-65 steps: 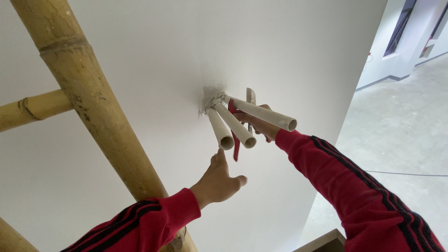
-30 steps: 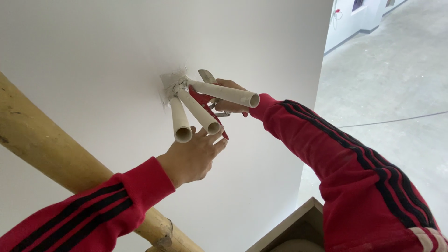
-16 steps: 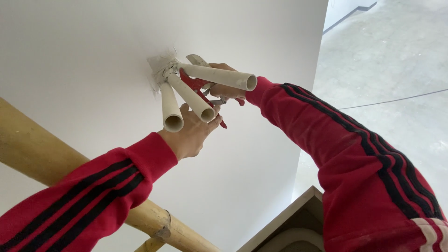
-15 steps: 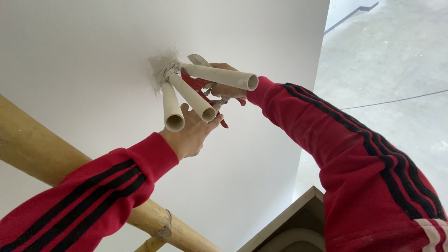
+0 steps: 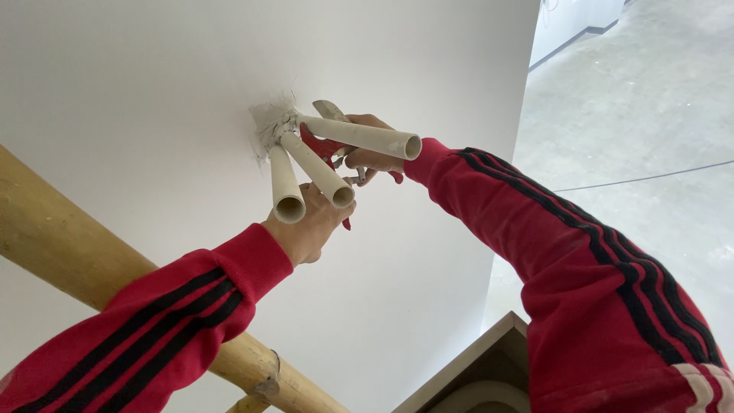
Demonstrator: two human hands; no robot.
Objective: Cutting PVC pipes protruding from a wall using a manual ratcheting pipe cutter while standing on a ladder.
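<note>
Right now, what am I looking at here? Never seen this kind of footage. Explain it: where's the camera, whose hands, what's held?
There is one picture, taken by a camera worn on a person's head and aimed at a white wall. There is no machine, only the person's own two bare hands in red sleeves with black stripes.

Three pale plastic pipes stick out of a rough hole in the wall. The left hand is up against the ends of the two lower pipes. The right hand, behind the top pipe, holds a red-handled cutting tool close to the pipes.

A bamboo pole crosses the lower left, and a grey concrete floor lies to the right.
</note>
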